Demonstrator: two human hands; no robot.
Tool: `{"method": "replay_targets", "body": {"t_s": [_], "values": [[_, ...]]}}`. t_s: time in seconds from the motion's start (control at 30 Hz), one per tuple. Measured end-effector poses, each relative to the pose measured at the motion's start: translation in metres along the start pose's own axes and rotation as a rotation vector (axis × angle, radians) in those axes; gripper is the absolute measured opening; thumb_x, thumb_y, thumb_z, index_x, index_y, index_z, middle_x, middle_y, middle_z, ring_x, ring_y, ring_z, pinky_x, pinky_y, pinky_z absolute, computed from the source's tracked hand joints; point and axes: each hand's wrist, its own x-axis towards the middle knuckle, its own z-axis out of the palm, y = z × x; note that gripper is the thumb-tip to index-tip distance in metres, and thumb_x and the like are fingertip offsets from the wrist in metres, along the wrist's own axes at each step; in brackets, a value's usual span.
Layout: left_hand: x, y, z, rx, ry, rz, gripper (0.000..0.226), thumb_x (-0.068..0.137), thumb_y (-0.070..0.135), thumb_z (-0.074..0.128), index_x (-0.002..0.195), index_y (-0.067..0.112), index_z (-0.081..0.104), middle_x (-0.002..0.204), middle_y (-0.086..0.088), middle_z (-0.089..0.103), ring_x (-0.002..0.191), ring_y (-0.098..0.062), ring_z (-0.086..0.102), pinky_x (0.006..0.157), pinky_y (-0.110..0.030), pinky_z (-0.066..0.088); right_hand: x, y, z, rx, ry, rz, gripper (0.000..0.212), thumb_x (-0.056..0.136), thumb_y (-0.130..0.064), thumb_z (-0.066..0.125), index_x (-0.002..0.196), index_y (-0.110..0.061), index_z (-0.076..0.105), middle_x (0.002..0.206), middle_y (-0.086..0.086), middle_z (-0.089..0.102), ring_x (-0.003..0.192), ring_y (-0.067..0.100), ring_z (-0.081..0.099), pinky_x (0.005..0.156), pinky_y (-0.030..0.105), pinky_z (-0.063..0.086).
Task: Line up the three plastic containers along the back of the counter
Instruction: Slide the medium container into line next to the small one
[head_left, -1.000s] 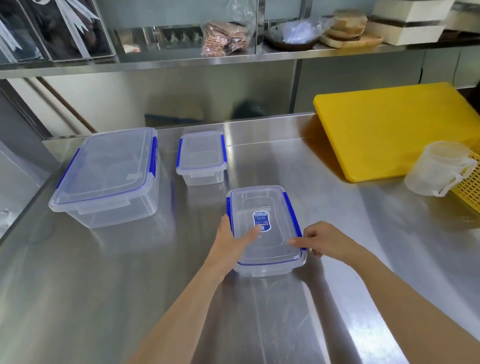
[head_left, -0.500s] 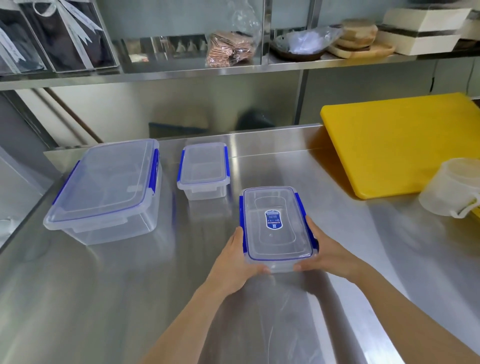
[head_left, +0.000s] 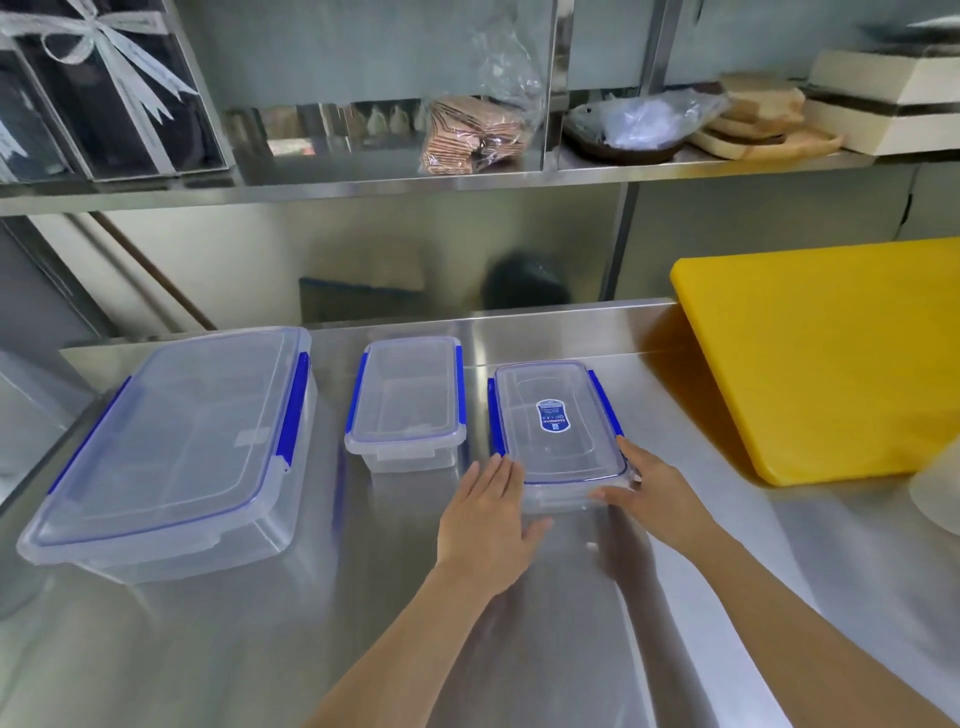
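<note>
The labelled container (head_left: 558, 434) is being steadied beside the small container (head_left: 408, 402), near the counter (head_left: 545, 623) back. Left hand (head_left: 488, 519) flat, open; right hand (head_left: 652, 488) lightly cupping its corner. Judged empty, light, slippery: best held by the sides.

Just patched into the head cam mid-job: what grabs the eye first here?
Three clear, blue-latched containers sit on the steel counter: a large container at left, a small container in the middle, and a labelled container at right. The left hand and right hand flank its near end. A yellow cutting board lies at right.
</note>
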Motion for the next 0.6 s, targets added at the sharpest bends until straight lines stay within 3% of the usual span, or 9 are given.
{"method": "replay_targets", "body": {"t_s": [0.07, 0.13, 0.3, 0.4, 0.5, 0.53, 0.6], "values": [[0.016, -0.006, 0.002, 0.073, -0.070, -0.009, 0.082, 0.089, 0.063, 0.023, 0.148, 0.012, -0.004, 0.161, -0.002, -0.002, 0.147, -0.015, -0.007, 0.113, -0.032, -0.016, 0.019, 0.001, 0.002, -0.007, 0.012, -0.005, 0.052, 0.077, -0.023, 0.074, 0.115, -0.044, 0.047, 0.101, -0.023, 0.056, 0.090, 0.003, 0.059, 0.070, 0.003, 0.044], [0.031, -0.012, 0.005, 0.082, -0.096, -0.038, 0.089, 0.086, 0.069, 0.021, 0.146, 0.013, -0.013, 0.160, -0.001, -0.012, 0.146, -0.016, -0.014, 0.113, -0.035, -0.018, 0.039, 0.003, 0.004, -0.033, 0.023, -0.002, 0.056, 0.078, -0.025, 0.072, 0.126, -0.034, 0.045, 0.111, -0.013, 0.055, 0.097, 0.009, 0.055, 0.083, 0.019, 0.043], [0.060, -0.020, 0.009, 0.078, -0.072, -0.094, 0.097, 0.081, 0.074, 0.025, 0.145, 0.017, -0.019, 0.159, 0.001, -0.016, 0.145, -0.017, -0.017, 0.110, -0.040, -0.022, 0.073, 0.006, 0.006, -0.058, 0.007, -0.044, 0.061, 0.083, -0.031, 0.064, 0.137, -0.026, 0.035, 0.130, -0.001, 0.051, 0.114, 0.017, 0.052, 0.096, 0.035, 0.046], [0.070, -0.018, 0.009, 0.023, -0.105, -0.112, 0.097, 0.083, 0.071, 0.032, 0.146, 0.017, -0.019, 0.159, 0.000, -0.016, 0.146, -0.018, -0.015, 0.113, -0.039, -0.017, 0.080, 0.008, 0.008, -0.041, 0.007, -0.051, 0.060, 0.082, -0.032, 0.066, 0.135, -0.029, 0.037, 0.129, -0.002, 0.052, 0.110, 0.014, 0.054, 0.089, 0.027, 0.048], [0.075, -0.011, 0.007, -0.376, -0.037, -0.191, 0.085, 0.087, 0.058, 0.044, 0.149, 0.018, 0.001, 0.161, -0.004, 0.006, 0.147, -0.025, 0.007, 0.120, -0.040, 0.007, 0.080, 0.003, 0.009, 0.071, -0.004, -0.074, 0.060, 0.075, -0.040, 0.070, 0.127, -0.041, 0.041, 0.121, -0.013, 0.056, 0.106, 0.006, 0.057, 0.080, 0.015, 0.049], [0.077, -0.009, 0.006, -0.594, 0.032, -0.264, 0.076, 0.089, 0.052, 0.047, 0.148, 0.020, 0.013, 0.157, -0.003, 0.020, 0.144, -0.025, 0.020, 0.118, -0.038, 0.022, 0.080, 0.001, 0.011, 0.141, 0.007, -0.077, 0.060, 0.073, -0.044, 0.069, 0.125, -0.044, 0.042, 0.119, -0.016, 0.057, 0.106, 0.003, 0.058, 0.076, 0.014, 0.051], [0.084, -0.006, 0.002, -0.983, 0.115, -0.427, 0.066, 0.091, 0.047, 0.048, 0.146, 0.025, 0.019, 0.152, 0.003, 0.031, 0.139, -0.018, 0.031, 0.105, -0.027, 0.030, 0.083, -0.002, 0.015, 0.237, 0.050, -0.053, 0.061, 0.072, -0.049, 0.066, 0.127, -0.042, 0.041, 0.118, -0.016, 0.057, 0.107, 0.006, 0.059, 0.072, 0.015, 0.054]]}}
